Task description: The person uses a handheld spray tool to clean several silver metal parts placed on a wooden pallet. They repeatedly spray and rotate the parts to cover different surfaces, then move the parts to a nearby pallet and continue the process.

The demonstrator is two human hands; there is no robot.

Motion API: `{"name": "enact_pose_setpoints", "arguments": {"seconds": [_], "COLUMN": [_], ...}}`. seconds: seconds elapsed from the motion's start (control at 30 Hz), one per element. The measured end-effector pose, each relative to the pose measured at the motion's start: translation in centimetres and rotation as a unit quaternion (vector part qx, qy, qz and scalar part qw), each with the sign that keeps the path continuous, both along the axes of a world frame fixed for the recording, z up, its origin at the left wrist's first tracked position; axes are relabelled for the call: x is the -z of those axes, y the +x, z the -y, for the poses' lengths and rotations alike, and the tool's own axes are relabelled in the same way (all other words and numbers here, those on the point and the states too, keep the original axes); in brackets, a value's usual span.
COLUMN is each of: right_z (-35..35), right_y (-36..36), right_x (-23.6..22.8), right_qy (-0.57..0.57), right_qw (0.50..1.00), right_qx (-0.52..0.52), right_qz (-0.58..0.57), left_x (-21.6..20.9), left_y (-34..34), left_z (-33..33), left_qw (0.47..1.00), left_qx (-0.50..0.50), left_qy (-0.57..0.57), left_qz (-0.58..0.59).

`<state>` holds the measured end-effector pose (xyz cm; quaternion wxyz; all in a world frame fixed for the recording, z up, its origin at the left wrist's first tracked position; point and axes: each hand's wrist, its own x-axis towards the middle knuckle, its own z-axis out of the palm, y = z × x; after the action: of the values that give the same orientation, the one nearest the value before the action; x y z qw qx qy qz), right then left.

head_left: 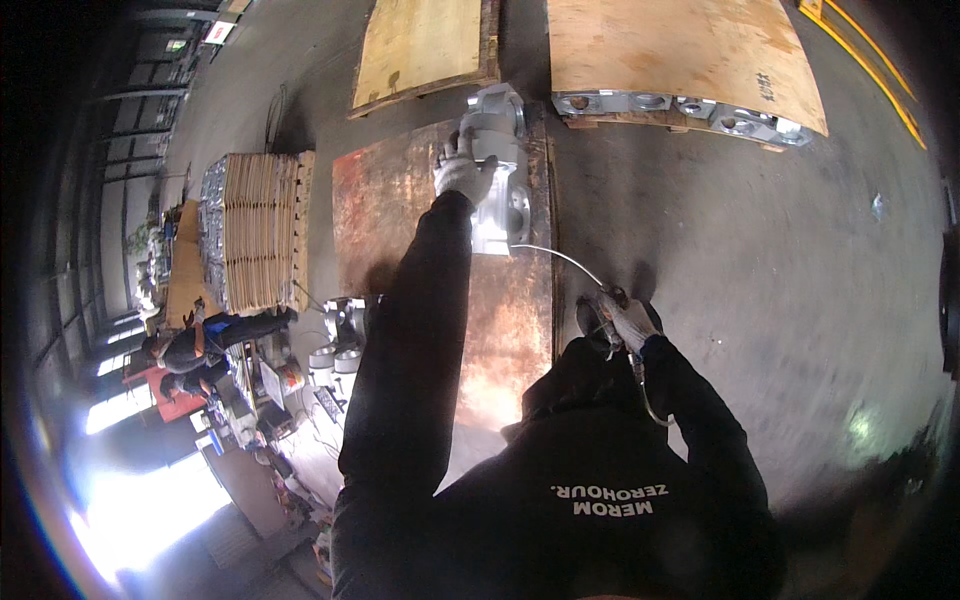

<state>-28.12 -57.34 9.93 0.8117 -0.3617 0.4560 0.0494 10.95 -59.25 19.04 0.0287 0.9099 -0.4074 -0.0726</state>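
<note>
At the lower edge, nearest, is the wearer's black jacket [590,545], with white lettering [610,498] across the chest, upside down from here. The right hand [635,325], in a pale glove, has its fingers wrapped around a hand tool [613,298]; a pale hose [648,405] hangs below it. The tool's thin bent tube [568,258] curves leftward, its tip just beside the near end of a silvery metal part [497,212].

That part lies along the right side of a worn, stained board [390,205], its long axis running straight away from the wearer. The gloved left hand [466,172] rests over its left side, fingers spread rather than clenched, hiding some of it; the left sleeve crosses the board.

Left of the board are grey metal pieces [340,362]. Beyond the far end lie a plywood sheet [425,45] and, to its right, a larger panel [680,50] with small dark writing, above a row of metal castings [740,122]. Farther left are stacked brown sheets [265,232] and two co-workers [187,348]; a yellow rail [870,70] stands far right.
</note>
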Motion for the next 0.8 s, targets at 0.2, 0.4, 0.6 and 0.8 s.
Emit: {"name": "enact_pose_setpoints", "arguments": {"seconds": [0.2, 0.4, 0.6, 0.8], "right_z": [-3.1, -3.2, -4.1, -4.1], "right_y": [2.6, 2.3, 2.1, -1.0], "right_x": [-2.6, 0.3, 1.2, 6.2], "right_qy": [0.082, 0.035, 0.02, -0.039], "right_qw": [0.995, 0.999, 0.998, 0.992], "right_qx": [0.025, 0.012, 0.037, 0.043], "right_qz": [-0.056, -0.038, -0.051, -0.113], "left_x": [3.7, 5.2, 3.9, 3.6], "left_y": [3.9, 4.0, 5.0, 4.5], "left_z": [0.4, 1.1, 2.4, 3.1], "left_qw": [0.998, 0.996, 0.979, 0.972], "left_qx": [0.027, 0.029, 0.057, 0.043], "left_qy": [0.044, 0.072, 0.186, 0.228], "left_qz": [-0.022, -0.034, -0.054, -0.047]}}
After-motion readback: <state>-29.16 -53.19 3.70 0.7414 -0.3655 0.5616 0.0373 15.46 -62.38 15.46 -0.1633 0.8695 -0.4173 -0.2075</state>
